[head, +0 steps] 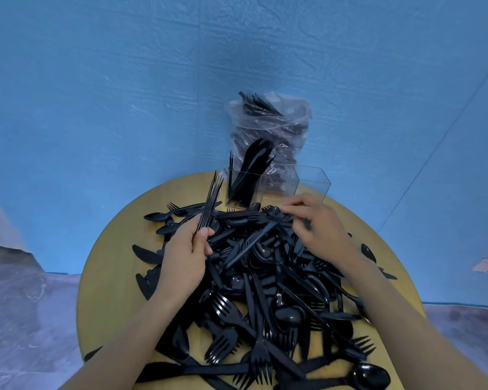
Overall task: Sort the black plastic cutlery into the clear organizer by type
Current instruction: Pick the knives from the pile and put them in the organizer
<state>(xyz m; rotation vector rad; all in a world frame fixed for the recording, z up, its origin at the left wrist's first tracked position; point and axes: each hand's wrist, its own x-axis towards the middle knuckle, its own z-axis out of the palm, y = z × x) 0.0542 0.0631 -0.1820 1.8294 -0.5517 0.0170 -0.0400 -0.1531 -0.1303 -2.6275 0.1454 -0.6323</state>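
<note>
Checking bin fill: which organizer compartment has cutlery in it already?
The left compartment of the clear organizer: black pieces stand upright in it. The right compartment, just beyond the right hand, looks empty.

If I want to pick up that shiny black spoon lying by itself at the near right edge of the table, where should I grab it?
Probably by the bowl. The spoon lies flat at the near right edge of the round table, its bowl bare and turned up. Its handle runs left under the cutlery pile, so that end is buried. Come from above or the right and pinch the bowl's rim, then slide it out rightward.
</note>
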